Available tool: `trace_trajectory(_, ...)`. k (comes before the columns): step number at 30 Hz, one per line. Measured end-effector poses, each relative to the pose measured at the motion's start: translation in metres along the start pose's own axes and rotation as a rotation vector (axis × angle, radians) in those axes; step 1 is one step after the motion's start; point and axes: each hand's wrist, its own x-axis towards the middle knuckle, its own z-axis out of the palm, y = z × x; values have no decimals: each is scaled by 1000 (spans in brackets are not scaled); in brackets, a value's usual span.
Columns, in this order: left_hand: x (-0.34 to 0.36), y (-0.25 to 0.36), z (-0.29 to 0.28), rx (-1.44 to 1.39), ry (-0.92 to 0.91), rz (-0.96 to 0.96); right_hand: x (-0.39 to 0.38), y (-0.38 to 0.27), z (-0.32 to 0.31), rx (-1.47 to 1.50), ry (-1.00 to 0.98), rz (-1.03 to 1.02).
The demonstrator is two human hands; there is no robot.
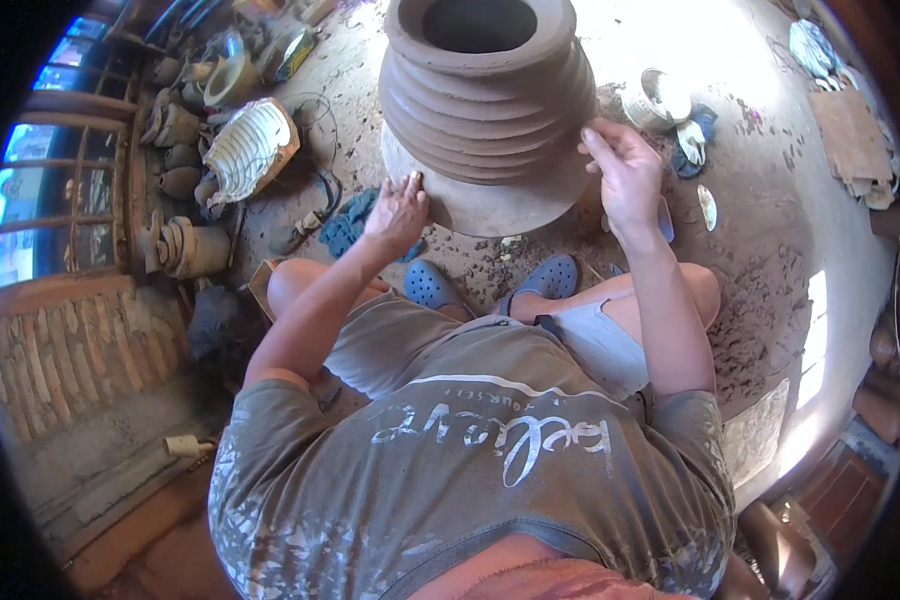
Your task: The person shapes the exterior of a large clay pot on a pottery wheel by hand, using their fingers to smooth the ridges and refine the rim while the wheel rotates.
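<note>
A large brown clay pot [485, 110] with stacked horizontal ridges and a wide round mouth stands upright on a round, pale board or wheel head [505, 212]. My left hand [400, 215] rests at the near left edge of that disc, its fingers stretched out and holding nothing. At the pot's lower right side is my right hand [625, 178], its fingers curled, with thumb and forefinger close together by the clay wall. Whatever may be between those fingers is too small to make out.
Dark blue cloth [348, 228] lies left of the disc. Beyond it sit a ribbed white mould [250, 150] and several clay pots [195, 248]. A clay-smeared bucket [656, 100] stands at the right. Clay crumbs [745, 300] litter the floor near my clogs [432, 285].
</note>
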Motion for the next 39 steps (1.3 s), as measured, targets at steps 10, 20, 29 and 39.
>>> trace_trajectory(10,-7,29,-61,-279,53,-11,50,-24,4,-105,21,283)
trace_trajectory(20,3,9,1,-214,201,122,15,-16,26,7,126,287)
trace_trajectory(29,14,80,9,19,416,36,-24,3,63,99,232,193)
trace_trajectory(39,13,54,0,-76,240,95,-101,36,71,-302,-167,-117)
